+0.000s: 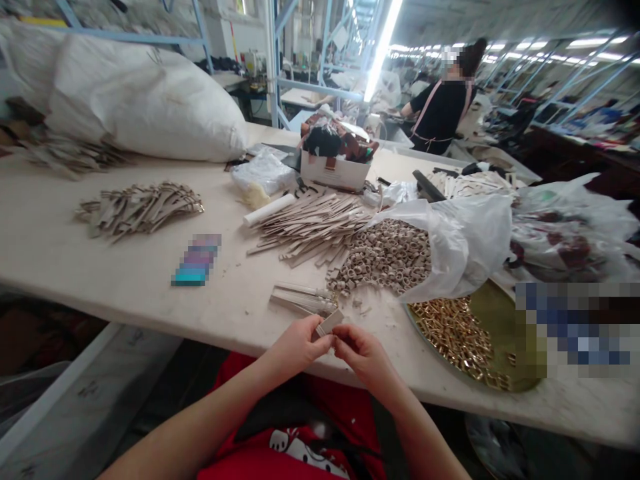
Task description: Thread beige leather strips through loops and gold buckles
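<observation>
My left hand (306,341) is closed around a light beige strap (331,322), whose flat end sticks up between my two hands. The fingers of my right hand (361,352) are pinched together at the strap's near side, close to my left thumb; the exact part they grip is hidden. Just beyond my hands, a few finished-looking straps (300,299) lie on the table, with small metal bits at their right end. A heap of small beige loops (390,253) spills from a plastic bag (465,233). Gold buckles (450,333) fill part of a round tray (500,310) on the right.
Long beige strips (313,227) lie behind the loops, beside a white roll (270,210). Another strap pile (145,207) is at left, near a blurred phone-like item (197,260). A white box (333,171), a large white sack (145,100) and a co-worker (443,110) are farther back.
</observation>
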`<action>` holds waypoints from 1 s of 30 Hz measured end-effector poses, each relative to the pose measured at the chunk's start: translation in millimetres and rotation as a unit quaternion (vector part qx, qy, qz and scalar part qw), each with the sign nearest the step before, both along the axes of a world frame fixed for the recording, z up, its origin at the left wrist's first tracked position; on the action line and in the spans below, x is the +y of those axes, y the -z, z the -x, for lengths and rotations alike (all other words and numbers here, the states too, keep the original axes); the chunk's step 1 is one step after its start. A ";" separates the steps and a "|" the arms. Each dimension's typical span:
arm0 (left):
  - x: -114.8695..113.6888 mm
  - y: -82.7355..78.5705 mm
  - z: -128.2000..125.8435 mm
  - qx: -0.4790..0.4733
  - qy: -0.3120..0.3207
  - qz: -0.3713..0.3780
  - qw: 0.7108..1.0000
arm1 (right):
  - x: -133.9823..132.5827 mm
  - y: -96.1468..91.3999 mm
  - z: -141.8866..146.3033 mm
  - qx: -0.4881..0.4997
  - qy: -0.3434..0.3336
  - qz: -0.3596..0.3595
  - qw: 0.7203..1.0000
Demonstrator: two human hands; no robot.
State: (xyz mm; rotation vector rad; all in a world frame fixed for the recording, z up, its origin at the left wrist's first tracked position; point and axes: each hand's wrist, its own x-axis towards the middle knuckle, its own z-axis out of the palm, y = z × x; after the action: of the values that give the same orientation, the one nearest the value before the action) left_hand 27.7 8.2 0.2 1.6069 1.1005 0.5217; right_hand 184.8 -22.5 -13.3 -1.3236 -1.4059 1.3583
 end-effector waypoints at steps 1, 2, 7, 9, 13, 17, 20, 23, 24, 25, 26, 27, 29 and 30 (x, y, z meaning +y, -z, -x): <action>0.9 1.7 0.0 0.010 -0.003 -0.007 1.000 | 0.3 2.5 0.6 0.000 0.007 -0.006 1.000; 2.0 3.1 -0.2 0.021 -0.006 -0.014 1.000 | 0.6 4.8 1.1 0.001 0.013 -0.012 1.000; 7.3 6.2 -2.8 0.051 0.010 -0.003 0.999 | 3.5 14.1 3.6 0.009 0.046 -0.004 0.999; 8.0 8.0 -4.3 0.050 0.015 0.021 0.998 | 4.9 16.1 5.0 0.037 0.068 0.021 0.997; 7.0 12.8 -5.5 0.022 -0.036 0.035 0.999 | 2.7 15.1 9.3 0.147 0.072 0.067 0.984; 5.8 13.7 -5.1 0.006 -0.073 0.039 0.997 | -3.8 13.6 12.9 0.227 0.023 0.101 0.968; 4.6 11.7 -5.4 0.005 -0.062 0.035 0.997 | -4.8 17.1 12.7 0.237 0.048 0.104 0.965; 2.4 9.8 -5.4 0.022 -0.051 0.034 0.998 | -5.2 19.2 10.6 0.221 0.081 0.104 0.966; 1.5 9.3 -5.0 0.025 -0.048 0.036 0.998 | -6.2 18.5 9.8 0.222 0.081 0.107 0.966; 0.5 9.0 -4.6 0.026 -0.047 0.039 0.998 | -7.7 17.1 9.3 0.228 0.073 0.110 0.965; -0.6 8.6 -4.0 0.026 -0.049 0.041 0.998 | -9.6 15.5 9.0 0.238 0.060 0.113 0.963; -1.7 8.4 -3.5 0.027 -0.054 0.040 0.997 | -11.7 14.0 9.0 0.248 0.046 0.115 0.961; -4.2 8.2 -2.6 0.035 -0.063 0.033 0.997 | -15.6 12.9 9.8 0.257 0.036 0.111 0.959; -5.5 8.3 -2.4 0.039 -0.062 0.030 0.997 | -16.9 13.7 10.5 0.252 0.043 0.107 0.961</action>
State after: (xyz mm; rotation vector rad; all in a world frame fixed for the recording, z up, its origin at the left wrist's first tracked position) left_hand 30.2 2.7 -8.1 1.5248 1.2685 0.5067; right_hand 174.2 -39.4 -27.0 -1.0476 -0.8672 1.6762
